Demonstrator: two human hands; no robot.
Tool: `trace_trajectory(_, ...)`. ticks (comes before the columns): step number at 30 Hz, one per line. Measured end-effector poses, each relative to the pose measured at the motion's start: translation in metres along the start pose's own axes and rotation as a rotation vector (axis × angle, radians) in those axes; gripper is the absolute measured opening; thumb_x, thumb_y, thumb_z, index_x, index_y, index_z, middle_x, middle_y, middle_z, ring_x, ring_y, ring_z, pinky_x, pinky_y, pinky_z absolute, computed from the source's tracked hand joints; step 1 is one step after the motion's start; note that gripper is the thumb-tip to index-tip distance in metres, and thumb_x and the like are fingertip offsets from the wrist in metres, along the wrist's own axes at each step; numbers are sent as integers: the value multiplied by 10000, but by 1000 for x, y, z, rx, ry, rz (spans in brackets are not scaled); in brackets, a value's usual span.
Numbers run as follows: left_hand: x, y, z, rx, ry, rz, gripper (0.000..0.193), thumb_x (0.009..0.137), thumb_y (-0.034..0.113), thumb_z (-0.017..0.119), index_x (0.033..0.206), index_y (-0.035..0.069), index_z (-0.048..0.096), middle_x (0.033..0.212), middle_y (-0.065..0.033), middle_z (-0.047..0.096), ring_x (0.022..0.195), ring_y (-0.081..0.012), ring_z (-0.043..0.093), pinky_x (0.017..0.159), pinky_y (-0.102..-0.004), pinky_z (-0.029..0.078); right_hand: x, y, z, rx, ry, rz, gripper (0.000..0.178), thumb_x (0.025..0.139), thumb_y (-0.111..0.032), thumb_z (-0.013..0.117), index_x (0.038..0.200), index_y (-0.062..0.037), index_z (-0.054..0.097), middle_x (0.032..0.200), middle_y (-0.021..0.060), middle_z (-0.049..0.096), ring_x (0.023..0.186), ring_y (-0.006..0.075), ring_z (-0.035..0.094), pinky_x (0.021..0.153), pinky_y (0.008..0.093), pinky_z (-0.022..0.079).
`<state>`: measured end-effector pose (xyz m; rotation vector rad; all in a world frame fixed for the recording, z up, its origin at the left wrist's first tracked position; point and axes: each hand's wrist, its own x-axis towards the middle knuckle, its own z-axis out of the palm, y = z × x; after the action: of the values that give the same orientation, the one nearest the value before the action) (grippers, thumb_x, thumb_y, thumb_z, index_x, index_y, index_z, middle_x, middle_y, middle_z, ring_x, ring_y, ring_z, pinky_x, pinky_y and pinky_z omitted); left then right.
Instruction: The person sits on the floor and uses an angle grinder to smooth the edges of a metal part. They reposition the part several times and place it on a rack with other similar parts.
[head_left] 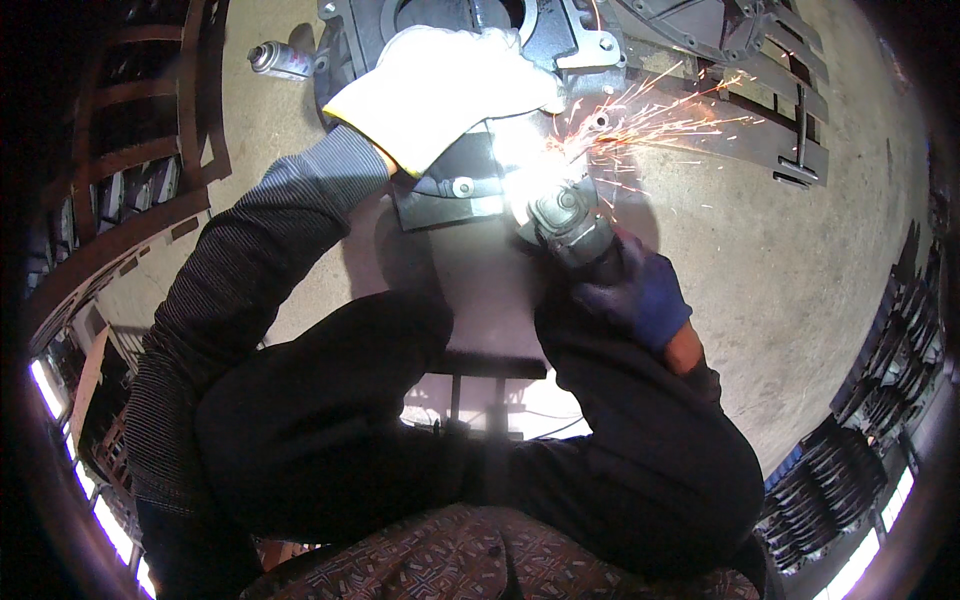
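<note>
A dark grey metal casting (352, 52) with bolt lugs and a round opening lies at the top middle. My left hand (445, 85), in a white glove with a yellow cuff edge, lies over it, fingers reaching right; glare washes out their detail. My right hand (640, 295), in a dark blue glove, is closed around an angle grinder (570, 222). The grinder's head is at the casting's near right side, just right of a flat flange (455, 205). White glare hides the disc and the contact spot. Orange sparks (650, 130) fly up and right.
A spray can (280, 60) lies left of the casting. At the upper right another metal housing (700, 25) sits by dark slatted metal (800, 120). A brown metal rack (190, 100) stands at left, stacked dark parts (840, 480) at lower right. My knees flank a dark stand (490, 365).
</note>
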<state>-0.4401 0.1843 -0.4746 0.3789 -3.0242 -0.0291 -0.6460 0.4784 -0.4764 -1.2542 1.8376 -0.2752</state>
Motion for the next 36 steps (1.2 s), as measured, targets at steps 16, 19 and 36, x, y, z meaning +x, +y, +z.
trace_trajectory(16, -1, -1, 6, -16, 160, 60, 257, 1035, 340, 596, 1242, 297, 741, 1079, -113, 724, 894, -267, 729, 758, -385, 578, -13, -3, -5, -22, -48, 100, 857, 767, -565, 856, 1457, -137, 581, 1201, 203, 752, 1114, 417, 718, 934, 485, 594)
trace_trajectory(19, -3, -3, 11, -68, 211, 44, 260, 1045, 364, 577, 1236, 300, 742, 1065, -115, 721, 895, -273, 730, 756, -394, 577, -25, 0, -10, 10, -48, 90, 840, 769, -563, 850, 1445, -137, 590, 1200, 210, 750, 1114, 416, 720, 943, 488, 592)
trace_trajectory(36, 0, 1, 5, -11, 85, 15, 317, 1066, 438, 565, 1281, 325, 768, 1145, -63, 774, 958, -252, 751, 871, -372, 594, 3, -4, 1, -54, 11, 23, 870, 744, -468, 924, 1432, -63, 578, 1177, 242, 747, 1061, 451, 728, 908, 496, 601)
